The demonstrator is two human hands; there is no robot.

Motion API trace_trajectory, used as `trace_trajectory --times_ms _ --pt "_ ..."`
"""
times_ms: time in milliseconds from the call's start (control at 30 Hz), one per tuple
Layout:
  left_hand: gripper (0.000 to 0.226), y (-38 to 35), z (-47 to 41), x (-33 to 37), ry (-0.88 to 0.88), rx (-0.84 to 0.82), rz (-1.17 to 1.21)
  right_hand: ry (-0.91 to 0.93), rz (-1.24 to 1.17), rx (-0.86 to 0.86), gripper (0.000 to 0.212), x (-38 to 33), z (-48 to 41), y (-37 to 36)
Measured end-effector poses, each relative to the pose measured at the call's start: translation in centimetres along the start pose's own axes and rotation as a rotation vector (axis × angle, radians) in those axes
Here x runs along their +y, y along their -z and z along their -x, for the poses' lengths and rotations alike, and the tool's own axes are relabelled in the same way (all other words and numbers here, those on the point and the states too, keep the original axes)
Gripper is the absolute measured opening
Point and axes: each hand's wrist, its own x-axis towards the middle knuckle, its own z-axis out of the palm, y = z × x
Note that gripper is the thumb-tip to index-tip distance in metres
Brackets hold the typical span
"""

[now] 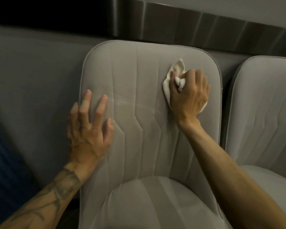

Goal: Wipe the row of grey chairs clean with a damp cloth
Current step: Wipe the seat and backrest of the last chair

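Wiping backrest of centre grey chair. Right hand is gripping bunched white cloth, pressing it near backrest's upper right edge. Left hand, fingers spread, is bracing left edge. Next likely: sweeping toward the seat, then neighbouring chair.

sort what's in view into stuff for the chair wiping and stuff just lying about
For the job: cloth, bunched in the right hand; chair it presses on; left hand, flat on that chair's back; next chair.
Just there: metal strip above; grey panel behind; blue thing at far left.
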Motion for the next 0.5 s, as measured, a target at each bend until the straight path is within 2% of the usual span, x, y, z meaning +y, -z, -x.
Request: trace_trajectory --times_ms 100,200,300,433,500 --pt "0.058 0.0 0.0 -0.1 -0.005 0.003 0.003 -0.05 0.015 0.015 0.033 -0.1 1.6 0.1" --pt "0.057 0.0 0.0 -0.1 -0.004 0.004 0.005 0.004 0.013 -0.018 0.033 0.2 4.4 1.1" --pt "0.059 -0.1 0.1 -0.2 0.007 0.004 -0.001 0.03 -0.007 -0.041 0.033 -0.1 2.4 1.2" --pt "0.059 -0.4 0.2 -0.3 -0.008 0.017 -0.008 -0.108 0.013 0.005 0.032 -1.0 -2.4 -0.2" --pt "0.059 -0.4 0.2 -0.4 -0.006 0.017 -0.01 -0.109 0.007 0.016 0.032 -0.9 -1.5 -0.3"
